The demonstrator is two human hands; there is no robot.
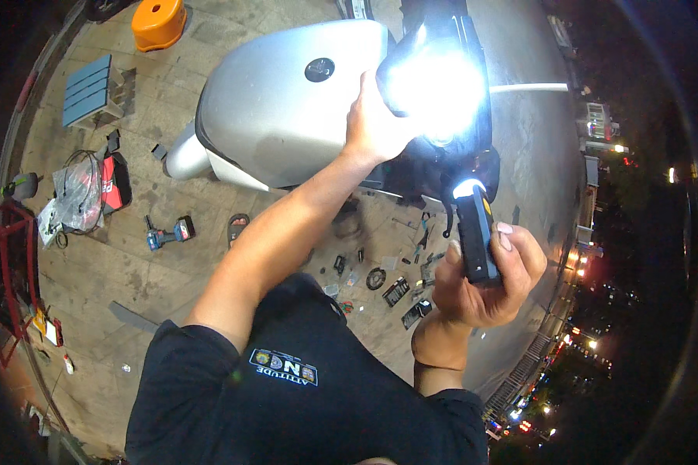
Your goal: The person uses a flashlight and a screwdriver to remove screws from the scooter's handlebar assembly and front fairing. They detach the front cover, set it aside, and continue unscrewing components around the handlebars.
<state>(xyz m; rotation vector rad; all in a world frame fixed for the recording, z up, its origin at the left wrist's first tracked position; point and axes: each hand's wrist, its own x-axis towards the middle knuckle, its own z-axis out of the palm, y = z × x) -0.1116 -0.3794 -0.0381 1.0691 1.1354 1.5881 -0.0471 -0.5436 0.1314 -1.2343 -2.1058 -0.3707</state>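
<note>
My right hand [500,279] grips a slim black work light [477,240] between thumb and fingers, its lit end pointing up. My left hand [378,128] reaches to the dark upper part of a silver scooter [279,93], beside its smooth body panel with a round dark badge [319,70]. Strong white glare [438,85] washes out the left fingers and whatever they touch. Below the glare a black lever [447,221] sticks out near the work light.
A blue cordless drill [167,234], a red case [115,182] beside clear plastic, and several small tools and parts lie on the paving [171,310]. An orange stool [159,23] and a blue-topped stool [89,89] stand at the far left. A red metal frame [8,271] borders the left side.
</note>
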